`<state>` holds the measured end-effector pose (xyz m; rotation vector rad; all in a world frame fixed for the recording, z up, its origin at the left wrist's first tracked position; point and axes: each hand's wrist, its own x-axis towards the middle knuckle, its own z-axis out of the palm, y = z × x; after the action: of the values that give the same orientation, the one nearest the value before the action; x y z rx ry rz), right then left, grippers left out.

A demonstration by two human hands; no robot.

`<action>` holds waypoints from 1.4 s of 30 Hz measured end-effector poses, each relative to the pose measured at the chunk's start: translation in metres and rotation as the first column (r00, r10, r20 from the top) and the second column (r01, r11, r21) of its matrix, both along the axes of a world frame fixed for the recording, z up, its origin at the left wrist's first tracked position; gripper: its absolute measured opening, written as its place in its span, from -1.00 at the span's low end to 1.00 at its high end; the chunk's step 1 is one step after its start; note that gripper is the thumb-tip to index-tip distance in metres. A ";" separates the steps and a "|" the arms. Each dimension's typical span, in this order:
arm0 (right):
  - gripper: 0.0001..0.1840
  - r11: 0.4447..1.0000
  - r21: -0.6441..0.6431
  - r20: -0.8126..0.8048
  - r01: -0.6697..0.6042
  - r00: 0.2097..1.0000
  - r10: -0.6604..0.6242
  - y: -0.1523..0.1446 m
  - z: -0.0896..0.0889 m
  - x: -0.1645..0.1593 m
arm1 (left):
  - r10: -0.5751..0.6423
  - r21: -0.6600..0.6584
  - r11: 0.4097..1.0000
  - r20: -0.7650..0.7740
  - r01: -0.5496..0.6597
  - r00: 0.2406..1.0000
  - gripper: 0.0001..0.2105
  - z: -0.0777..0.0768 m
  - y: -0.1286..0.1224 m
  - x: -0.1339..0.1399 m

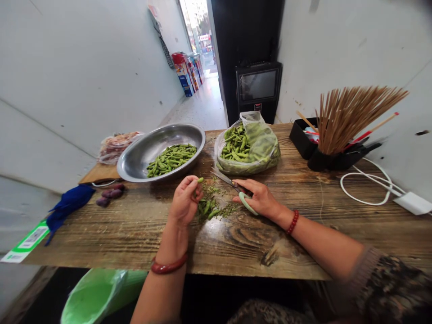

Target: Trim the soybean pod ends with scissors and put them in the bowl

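Note:
Between the thumb and fingers of my left hand [185, 198] is a green edamame pod [200, 180], its tip poking out to the right. My right hand [259, 197] grips a pair of scissors [248, 203] with pale green handles, the blades pointing up and left. Below and between my hands lies a small heap of loose pods and trimmed bits [211, 209]. A steel basin [137, 159] behind my left hand holds many pods. A clear plastic bag [266, 148] full of pods sits behind the scissors.
Bundled wooden sticks [351, 117] stand in a black holder [319, 159] at the right, near a white cable and adapter [415, 202]. At the left are a blue cloth [69, 204], purple lumps [110, 194] and a bagged item [116, 148]. A green bin [97, 297] stands below the table edge.

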<state>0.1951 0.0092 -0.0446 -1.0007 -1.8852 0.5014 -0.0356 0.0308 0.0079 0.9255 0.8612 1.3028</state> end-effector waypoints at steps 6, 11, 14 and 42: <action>-0.47 1.000 -0.002 0.042 -0.018 0.999 0.018 0.000 -0.001 0.002 | 0.006 -0.091 0.996 0.031 -0.003 0.999 -0.84 0.006 0.001 -0.007; -0.47 1.000 -0.004 0.043 -0.020 0.999 0.021 0.001 -0.002 0.003 | -0.010 -0.056 0.998 -0.276 -0.005 0.961 -0.83 0.006 -0.002 -0.013; -0.46 1.000 -0.011 0.061 -0.008 0.998 0.009 0.001 -0.002 0.003 | 0.022 0.038 0.999 -0.675 0.004 0.737 -0.81 0.004 -0.010 -0.017; -0.37 0.999 -0.046 0.063 -0.024 0.998 0.027 0.002 0.003 0.001 | -0.216 -0.060 0.976 -0.330 0.208 0.919 -0.79 -0.001 -0.013 0.020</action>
<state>0.1959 0.0114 -0.0413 -1.0337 -1.9528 0.5348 -0.0152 0.0182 0.0068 1.2095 1.0037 0.9586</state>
